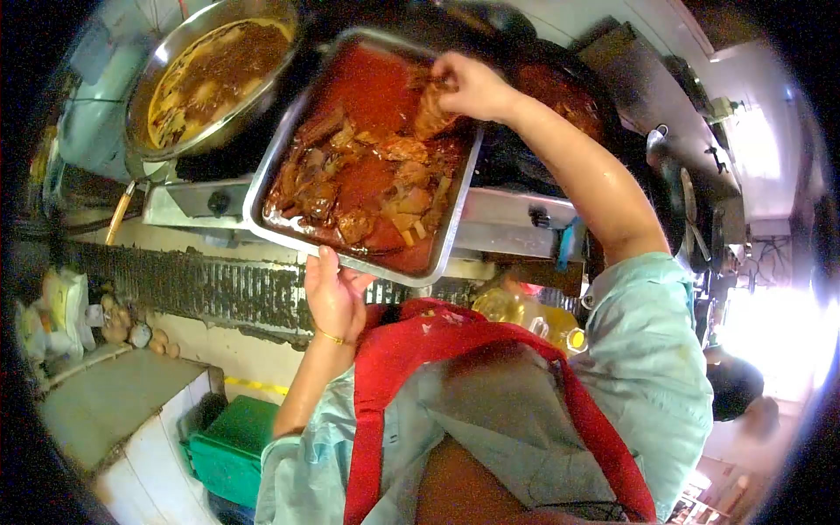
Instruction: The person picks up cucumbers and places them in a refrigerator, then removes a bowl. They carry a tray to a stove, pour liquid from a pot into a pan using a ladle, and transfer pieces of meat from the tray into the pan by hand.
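Observation:
A rectangular metal tray (255, 188) holds dark red sauce with several pieces of cooked meat (354, 226) in it. My left hand (337, 293) grips the tray's near edge, thumb against the rim and the other fingers partly hidden beneath it. At the tray's far right corner, my right hand (472, 87) is closed on a brown, sauce-coated piece of meat (432, 114). That piece hangs down from my fingertips over the sauce. Its exact cut cannot be made out.
A large metal pot (157, 122) of brown broth stands at the left, a wooden handle (121, 213) below it. Behind my right forearm is a dark wok (560, 96) with reddish contents. Oil bottles (525, 317) and a green bin (229, 446) are lower down.

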Demonstrator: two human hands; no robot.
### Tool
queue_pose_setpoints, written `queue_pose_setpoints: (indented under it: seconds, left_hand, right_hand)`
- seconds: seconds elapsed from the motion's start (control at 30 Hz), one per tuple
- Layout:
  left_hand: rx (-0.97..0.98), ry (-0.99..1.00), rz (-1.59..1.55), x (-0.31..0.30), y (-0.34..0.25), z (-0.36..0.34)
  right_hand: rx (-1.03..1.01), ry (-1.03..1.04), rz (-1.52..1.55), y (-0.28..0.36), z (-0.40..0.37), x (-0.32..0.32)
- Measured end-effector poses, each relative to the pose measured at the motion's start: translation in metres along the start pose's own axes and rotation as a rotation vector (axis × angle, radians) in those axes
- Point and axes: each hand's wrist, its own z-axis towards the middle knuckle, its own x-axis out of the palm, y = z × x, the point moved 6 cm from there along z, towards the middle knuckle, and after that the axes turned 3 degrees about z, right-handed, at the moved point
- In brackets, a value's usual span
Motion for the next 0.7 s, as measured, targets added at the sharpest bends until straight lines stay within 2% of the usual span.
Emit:
queue_pose_setpoints:
  seconds: [0.03, 0.13, 0.17, 0.2, 0.23, 0.27, 0.3, 0.37, 0.4, 0.43, 0.5, 0.53, 0.57, 0.63, 0.7]
  left_hand:
    - [-0.004, -0.016, 0.008, 0.001, 0.000, -0.001]
    - [-0.025, -0.030, 0.032, -0.007, 0.003, 0.000]
    - [-0.035, -0.035, 0.039, -0.008, 0.004, 0.000]
    - [-0.031, -0.077, 0.053, 0.003, -0.001, -0.005]
    - [-0.027, -0.039, 0.060, -0.003, 0.001, -0.003]
    - [-0.033, -0.051, 0.077, -0.010, 0.003, -0.001]
    - [-0.043, -0.058, 0.094, -0.014, 0.005, 0.001]
    - [-0.029, -0.038, 0.098, -0.014, 0.006, 0.002]
    - [-0.035, -0.041, 0.090, -0.012, 0.006, 0.001]
    - [-0.038, -0.048, 0.084, -0.011, 0.005, 0.001]
    - [-0.050, -0.055, 0.075, -0.020, 0.010, 0.004]
    - [-0.052, -0.051, 0.072, -0.022, 0.012, 0.006]
    - [-0.051, -0.052, 0.069, -0.021, 0.010, 0.006]
    - [-0.054, -0.018, 0.070, -0.011, 0.005, 0.002]
    - [-0.042, -0.025, 0.062, -0.011, 0.003, 0.002]
  right_hand:
    - [-0.051, -0.071, -0.093, 0.006, -0.005, -0.006]
    - [0.037, -0.131, -0.116, 0.014, -0.016, -0.046]
    - [-0.073, -0.208, 0.034, 0.003, -0.018, -0.063]
    - [-0.028, -0.201, 0.167, -0.010, -0.020, -0.084]
    - [0.017, -0.201, 0.301, -0.024, -0.022, -0.104]
    - [0.249, -0.244, 0.188, 0.026, -0.052, -0.136]
    - [0.168, -0.302, 0.098, 0.012, -0.057, -0.155]
    - [0.246, -0.370, 0.101, -0.017, -0.069, -0.175]
    - [0.075, -0.341, -0.051, -0.094, -0.059, -0.183]
    - [0.235, -0.344, -0.036, -0.100, -0.065, -0.178]
    - [0.273, -0.238, -0.277, -0.157, -0.062, -0.168]
    - [0.266, -0.226, -0.277, -0.155, -0.069, -0.160]
    - [0.449, -0.134, -0.072, -0.166, -0.076, -0.150]
    - [0.554, 0.054, 0.179, -0.167, -0.081, -0.130]
    - [0.411, -0.030, -0.044, -0.195, -0.071, -0.126]
